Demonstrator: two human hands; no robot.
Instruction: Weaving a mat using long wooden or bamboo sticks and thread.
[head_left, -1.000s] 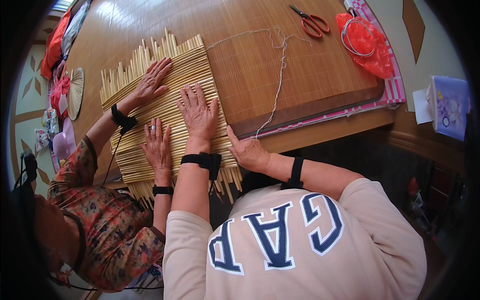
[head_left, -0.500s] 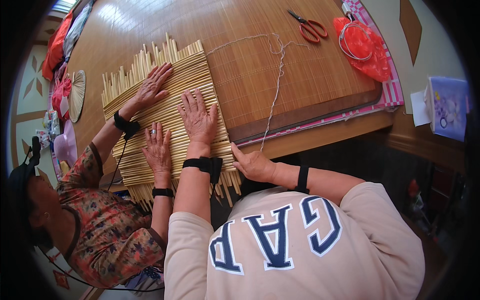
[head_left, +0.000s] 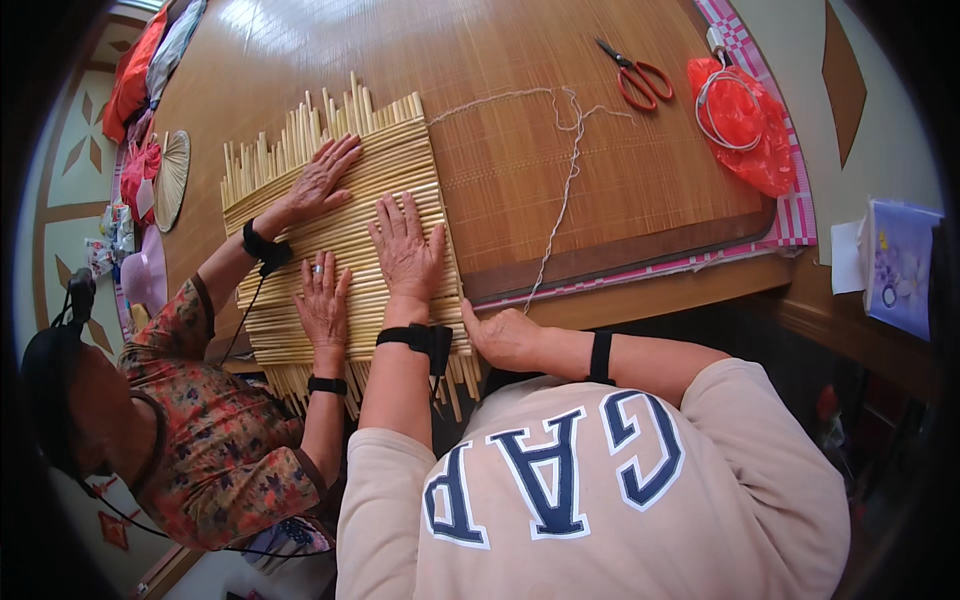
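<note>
My left hand (head_left: 410, 250) lies flat, fingers stretched out, on a mat of thin yellowish sticks (head_left: 400, 165) laid side by side. At the mat's right edge, near its lower corner, my right hand (head_left: 505, 338) touches the stick ends with one outstretched finger; its other fingers are partly hidden. A co-worker on the left presses both hands on the same mat, one hand (head_left: 322, 180) near the far side and the other hand (head_left: 322, 305) beside my left forearm. The sticks end unevenly along the far and near sides.
A pale string (head_left: 567, 185) trails over the woven bamboo table mat (head_left: 500, 150). Red-handled scissors (head_left: 640, 80) lie at the far right, beside a red plastic bag (head_left: 750, 140) with a white cable (head_left: 705, 105). A fan (head_left: 172, 180) and a pink hat (head_left: 145, 270) are at the left.
The whole view has shifted slightly, so things appear a little lower and further right. My right hand seems marginally closer to the mat's edge; the other hands stay in place on the sticks.
</note>
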